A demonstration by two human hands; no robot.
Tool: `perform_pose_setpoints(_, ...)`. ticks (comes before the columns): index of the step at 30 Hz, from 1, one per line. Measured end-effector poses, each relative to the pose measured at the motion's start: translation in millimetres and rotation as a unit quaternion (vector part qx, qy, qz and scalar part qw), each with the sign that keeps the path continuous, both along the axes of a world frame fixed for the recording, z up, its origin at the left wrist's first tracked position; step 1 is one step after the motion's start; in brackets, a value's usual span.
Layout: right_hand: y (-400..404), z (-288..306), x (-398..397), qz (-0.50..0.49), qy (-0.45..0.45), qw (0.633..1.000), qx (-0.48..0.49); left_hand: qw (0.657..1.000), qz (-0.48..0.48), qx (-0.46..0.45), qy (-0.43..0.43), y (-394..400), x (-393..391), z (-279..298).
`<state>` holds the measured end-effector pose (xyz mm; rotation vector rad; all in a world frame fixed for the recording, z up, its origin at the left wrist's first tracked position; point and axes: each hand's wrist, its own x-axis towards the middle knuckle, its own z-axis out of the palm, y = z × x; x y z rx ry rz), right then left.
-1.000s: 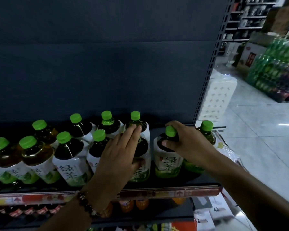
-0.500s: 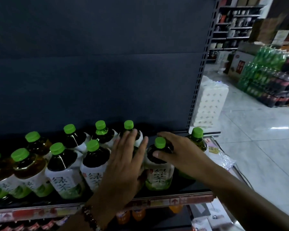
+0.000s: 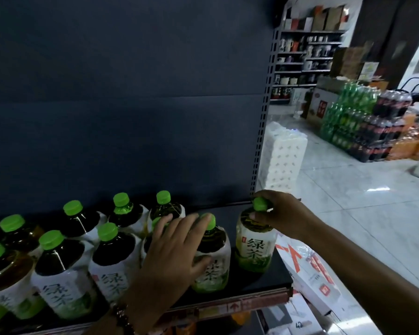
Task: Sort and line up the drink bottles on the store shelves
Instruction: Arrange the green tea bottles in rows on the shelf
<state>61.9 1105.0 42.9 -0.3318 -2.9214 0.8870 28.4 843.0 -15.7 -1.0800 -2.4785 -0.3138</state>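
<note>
Right hand [image 3: 279, 212] pinching green cap of end bottle [image 3: 255, 247] on shelf [image 3: 259, 285]; left hand [image 3: 172, 247] flat, fingers straight, resting against neighbouring bottle [image 3: 212, 259].

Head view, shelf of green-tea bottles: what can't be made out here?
- Front-row bottle under the left hand: the hand hides nearly all of it.
- Cap of the rightmost bottle: the right hand grips round it, part covered.
- Leftmost bottles: cut by the frame's left edge.
- Price strip on the shelf edge: blurred, unreadable.
- Lower shelf: dark, cut by the bottom edge.
</note>
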Motion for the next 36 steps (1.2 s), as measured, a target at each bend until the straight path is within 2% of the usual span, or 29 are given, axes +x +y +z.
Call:
perform_pose_setpoints(6,16,-4,-7,0.052,0.014,0.997,-0.05,0.999,0.026,-0.016,0.006,-5,-1,-2)
perform_pose_setpoints(13,5,-18,-30,0.029,0.072,0.991,-0.11,0.997,0.073,0.025,0.015,-23,2,-2)
perform_pose_setpoints(18,-10,-27,-50,0.032,0.105,0.99,-0.089,0.991,0.129,0.013,0.017,-44,-2,-7)
perform_pose_setpoints(32,-63,-35,-81,0.096,0.129,0.978,-0.136,0.992,0.126,0.018,0.003,-59,-3,-18)
perform_pose_setpoints(34,-65,-34,-77,0.106,0.114,0.973,-0.168,0.992,0.122,0.026,-0.009,-59,-2,-17)
perform_pose_setpoints(36,-65,-31,-65,0.095,0.101,0.95,-0.282,0.992,0.118,0.031,-0.019,-59,-1,-16)
